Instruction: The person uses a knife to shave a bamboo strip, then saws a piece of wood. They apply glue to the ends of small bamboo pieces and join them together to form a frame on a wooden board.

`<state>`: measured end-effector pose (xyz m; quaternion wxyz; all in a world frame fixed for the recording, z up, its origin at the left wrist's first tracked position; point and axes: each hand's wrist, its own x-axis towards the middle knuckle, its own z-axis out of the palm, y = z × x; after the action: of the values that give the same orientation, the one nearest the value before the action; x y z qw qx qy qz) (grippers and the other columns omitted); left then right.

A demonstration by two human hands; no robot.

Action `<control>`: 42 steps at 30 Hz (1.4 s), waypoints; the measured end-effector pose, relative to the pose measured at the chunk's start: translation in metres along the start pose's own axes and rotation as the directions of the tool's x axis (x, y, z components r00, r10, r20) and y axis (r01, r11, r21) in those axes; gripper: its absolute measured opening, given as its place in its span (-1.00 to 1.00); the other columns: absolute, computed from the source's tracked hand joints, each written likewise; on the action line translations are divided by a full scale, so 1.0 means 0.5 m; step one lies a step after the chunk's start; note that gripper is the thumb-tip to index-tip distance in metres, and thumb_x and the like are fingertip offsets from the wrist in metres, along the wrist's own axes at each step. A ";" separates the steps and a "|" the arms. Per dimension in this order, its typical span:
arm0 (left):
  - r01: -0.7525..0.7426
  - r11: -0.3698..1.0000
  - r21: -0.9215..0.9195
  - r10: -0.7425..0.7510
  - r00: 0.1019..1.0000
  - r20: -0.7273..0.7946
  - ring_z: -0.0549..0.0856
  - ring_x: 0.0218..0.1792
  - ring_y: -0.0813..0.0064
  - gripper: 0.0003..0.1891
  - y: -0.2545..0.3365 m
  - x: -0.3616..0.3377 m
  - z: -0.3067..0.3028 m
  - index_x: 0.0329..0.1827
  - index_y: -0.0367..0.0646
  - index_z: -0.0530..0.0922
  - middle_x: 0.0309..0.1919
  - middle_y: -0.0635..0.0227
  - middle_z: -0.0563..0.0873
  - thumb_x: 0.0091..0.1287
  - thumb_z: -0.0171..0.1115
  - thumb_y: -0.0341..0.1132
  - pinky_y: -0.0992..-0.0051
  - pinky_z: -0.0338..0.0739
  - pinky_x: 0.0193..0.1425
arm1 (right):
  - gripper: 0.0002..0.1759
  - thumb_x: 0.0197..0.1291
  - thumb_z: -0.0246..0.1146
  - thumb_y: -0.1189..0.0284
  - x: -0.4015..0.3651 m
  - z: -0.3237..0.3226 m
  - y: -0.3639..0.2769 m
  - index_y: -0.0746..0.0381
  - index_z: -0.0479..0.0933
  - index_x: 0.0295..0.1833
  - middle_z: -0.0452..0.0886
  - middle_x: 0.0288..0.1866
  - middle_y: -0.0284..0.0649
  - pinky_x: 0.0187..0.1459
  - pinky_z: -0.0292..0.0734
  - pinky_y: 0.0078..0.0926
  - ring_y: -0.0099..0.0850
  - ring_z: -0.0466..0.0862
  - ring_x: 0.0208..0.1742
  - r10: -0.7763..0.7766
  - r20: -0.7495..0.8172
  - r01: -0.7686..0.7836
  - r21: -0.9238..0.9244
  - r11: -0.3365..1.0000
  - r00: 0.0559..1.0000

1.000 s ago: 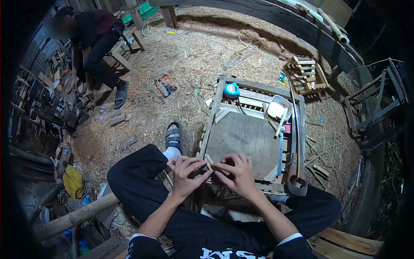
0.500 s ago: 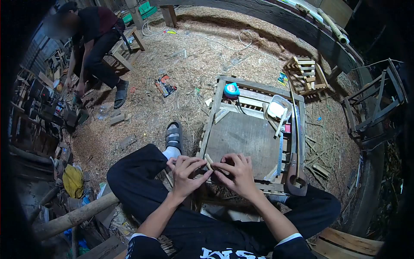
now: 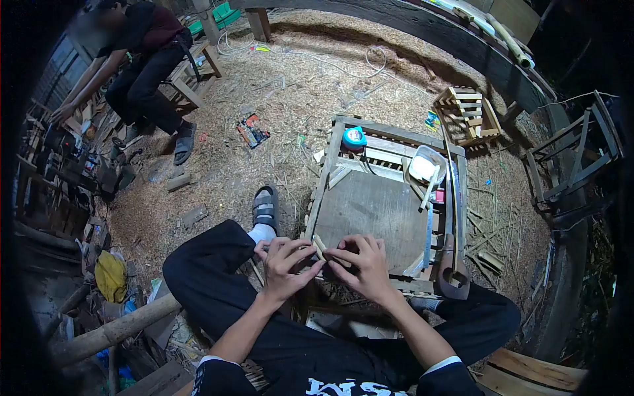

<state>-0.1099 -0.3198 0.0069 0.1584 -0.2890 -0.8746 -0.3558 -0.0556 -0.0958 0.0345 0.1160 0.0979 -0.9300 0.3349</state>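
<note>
Over the near edge of a low slatted wooden table (image 3: 376, 204), my left hand (image 3: 287, 267) and my right hand (image 3: 362, 267) meet, fingertips close together. Between them is a short, pale strip of wood (image 3: 319, 247), pinched from both sides; my fingers hide part of it. On the tabletop lies a blue tape measure (image 3: 354, 137). A clear plastic tub (image 3: 428, 165) with white contents has a thin stick (image 3: 430, 188) resting in it. Along the right side of the table runs a handsaw, its wooden handle (image 3: 454, 280) nearest me.
Another person (image 3: 142, 72) sits at far left beside a cluttered pile of wood and tools (image 3: 79, 165). A slatted wooden crate (image 3: 467, 115) and a wooden frame (image 3: 578, 158) stand right. A bamboo pole (image 3: 115, 330) juts in at lower left. Wood shavings (image 3: 317, 72) cover the floor.
The other person's arms have swung up and outward to the left, toward the pile. My hands and the wood strip have stayed almost the same.
</note>
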 end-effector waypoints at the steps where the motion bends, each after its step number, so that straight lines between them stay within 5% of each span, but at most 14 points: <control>1: -0.001 1.000 0.000 0.001 1.000 -0.007 0.68 0.04 0.46 -0.61 0.003 0.003 -0.002 -0.04 0.13 0.87 0.02 0.63 0.85 0.04 0.75 -0.11 0.15 0.15 0.35 | -0.67 0.27 0.53 0.22 0.000 0.000 -0.001 -0.11 0.86 0.15 0.68 0.06 -0.36 0.17 0.32 -0.22 -0.32 0.60 0.14 0.000 0.002 0.000 -0.007 1.000 1.000; 42: -0.026 0.999 0.021 0.026 1.000 -0.005 0.68 0.05 0.48 -0.62 0.004 -0.001 0.000 -0.02 0.15 0.89 0.06 0.61 0.85 0.06 0.73 -0.12 0.15 0.13 0.38 | -0.60 0.28 0.51 0.19 -0.001 0.001 0.002 -0.16 0.83 0.24 0.64 0.08 -0.36 0.18 0.32 -0.20 -0.30 0.59 0.16 -0.046 0.028 0.048 -0.071 0.996 0.999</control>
<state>-0.1082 -0.3187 0.0081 0.1682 -0.2979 -0.8740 -0.3452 -0.0553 -0.0952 0.0332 0.1151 0.1199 -0.9402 0.2973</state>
